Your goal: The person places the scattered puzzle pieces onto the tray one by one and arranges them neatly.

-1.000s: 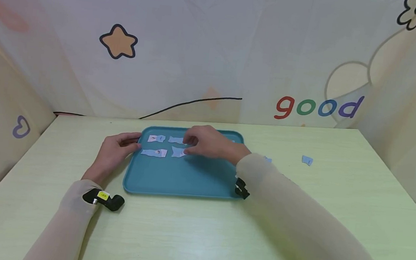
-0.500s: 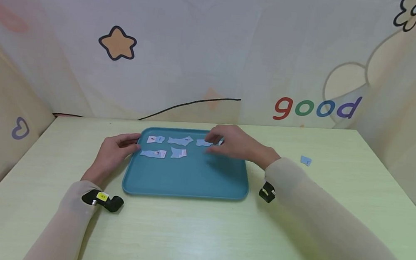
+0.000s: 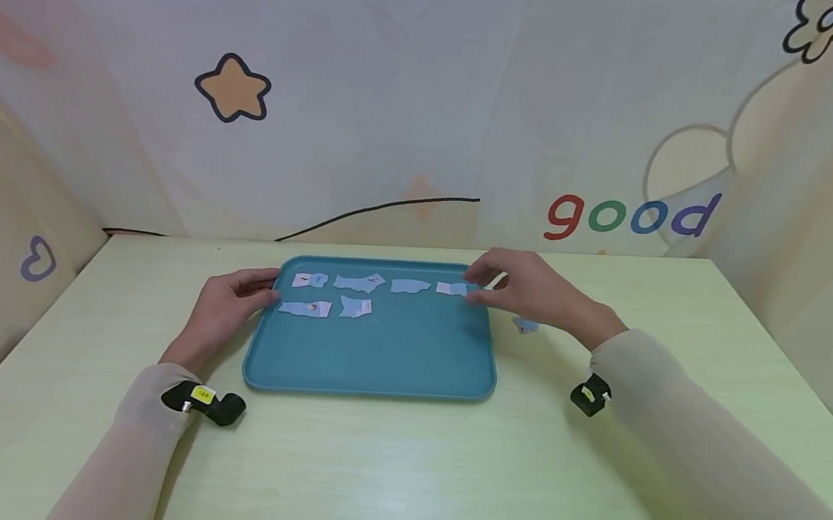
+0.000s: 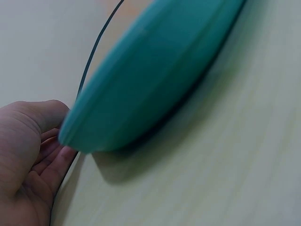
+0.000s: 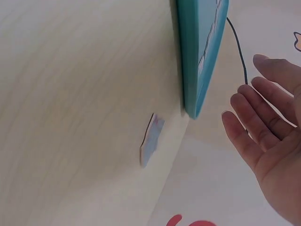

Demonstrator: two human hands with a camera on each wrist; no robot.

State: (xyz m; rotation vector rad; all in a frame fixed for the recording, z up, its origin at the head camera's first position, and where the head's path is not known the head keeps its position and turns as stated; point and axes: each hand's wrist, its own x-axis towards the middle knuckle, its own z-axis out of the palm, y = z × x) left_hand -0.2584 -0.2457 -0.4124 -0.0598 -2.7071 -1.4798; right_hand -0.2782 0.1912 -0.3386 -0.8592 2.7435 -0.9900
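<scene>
A teal tray lies on the table with several light-blue, jagged-edged flat pieces, such as this one, in two rows. My left hand holds the tray's left rim between thumb and fingers; the left wrist view shows the thumb against the tray edge. Above the tray's right rim, my right hand hovers with loosely bent fingers and nothing between them. Just below its fingertips is the rightmost top-row piece. Another blue piece lies on the table, partly covered by this hand.
The pale wooden table ends at the back against a printed curtain. Curtains also flank both sides. Black cameras are strapped to both wrists.
My right hand has moved right, from the middle of the tray to its right rim, uncovering the top-row pieces. A table piece farther right is now hidden. The left hand stays put.
</scene>
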